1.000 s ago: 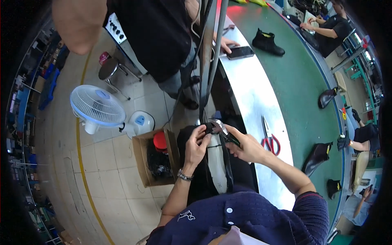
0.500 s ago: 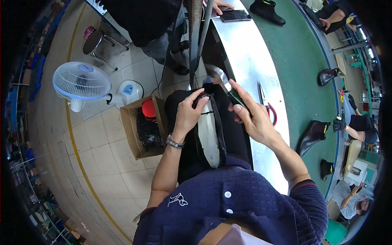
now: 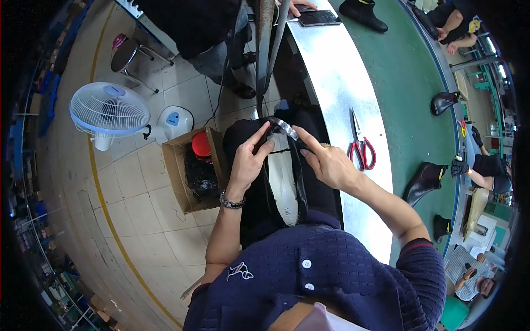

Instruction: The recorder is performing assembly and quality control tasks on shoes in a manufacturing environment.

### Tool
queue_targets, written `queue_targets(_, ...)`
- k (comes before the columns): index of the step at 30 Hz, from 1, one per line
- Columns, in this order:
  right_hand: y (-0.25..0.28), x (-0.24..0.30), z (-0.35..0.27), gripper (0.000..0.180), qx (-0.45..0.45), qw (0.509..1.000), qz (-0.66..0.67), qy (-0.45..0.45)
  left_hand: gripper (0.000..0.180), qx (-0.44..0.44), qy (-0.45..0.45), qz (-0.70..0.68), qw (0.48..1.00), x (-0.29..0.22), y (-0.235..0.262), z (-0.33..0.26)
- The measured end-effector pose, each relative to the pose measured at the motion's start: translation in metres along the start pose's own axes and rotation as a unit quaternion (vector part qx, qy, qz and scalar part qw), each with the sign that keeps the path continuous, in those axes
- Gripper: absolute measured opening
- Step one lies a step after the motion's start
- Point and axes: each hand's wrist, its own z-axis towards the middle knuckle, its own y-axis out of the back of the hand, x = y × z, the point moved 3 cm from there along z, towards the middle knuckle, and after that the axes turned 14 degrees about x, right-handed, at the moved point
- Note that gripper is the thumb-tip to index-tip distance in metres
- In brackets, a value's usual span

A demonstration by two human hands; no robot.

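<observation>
1. Head view, and we are finding the black shoe with a long white underside facing up (image 3: 282, 185) resting on the dark-trousered lap (image 3: 323, 193), between the two bare forearms.
2. Now the key relation: we are seeing the shoe's far end sitting right at the left fingertips, while most of its length is running back from them toward the navy knitted shirt (image 3: 331, 265).
3. Left hand (image 3: 247, 165) is the nearer one! We are watching its thumb and index finger pinching the black edge at that far end, from the left side.
4. Over on the other side, we are spotting the right hand (image 3: 335, 167) wrapping around a hand tool with a curved, shiny metal head (image 3: 284, 128); its handle is hiding inside the grip.
5. That metal head is reaching leftward over the far end, almost up to the left index finger; whether it is touching the shoe, we are not able to tell.
6. And the long axis? We are reading it as running nearly straight away from the body, the far end leaning slightly left; which end is the toe, we are unable to say.
7. Beyond the right hand, we are noticing red-handled steel scissors (image 3: 361, 141) lying on the shiny metal bench (image 3: 361, 204).
</observation>
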Motion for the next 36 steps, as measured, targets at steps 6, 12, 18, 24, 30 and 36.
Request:
queue_targets(6, 0.038, 0.028, 0.009, 0.052, 0.033, 0.997, -0.053, 0.041, 0.078, 0.030, 0.030, -0.014, 0.999, 0.003, -0.003, -0.020)
queue_targets(12, 0.010, 0.002, 0.019, 0.055, 0.079, 0.989, -0.118, 0.047, 0.090, 0.064, 0.132, -0.187, 0.971, 0.023, -0.034, -0.047)
queue_targets(18, 0.040, 0.037, 0.012, 0.056, 0.050, 0.988, -0.125, 0.078, 0.069, 0.062, 0.196, -0.275, 0.939, 0.042, -0.035, -0.057)
queue_targets(24, 0.005, 0.002, 0.022, 0.058, 0.088, 0.989, -0.102, 0.054, 0.069, 0.082, 0.188, -0.357, 0.912, 0.056, -0.036, -0.050)
queue_targets(30, 0.041, 0.016, -0.014, 0.053, -0.057, 0.965, 0.232, 0.111, 0.075, 0.082, 0.159, -0.262, 0.948, 0.014, -0.039, -0.061)
queue_targets(36, 0.013, 0.014, -0.030, 0.076, -0.109, 0.955, 0.214, 0.174, 0.121, 0.129, 0.024, -0.096, 0.987, -0.005, -0.029, -0.045)
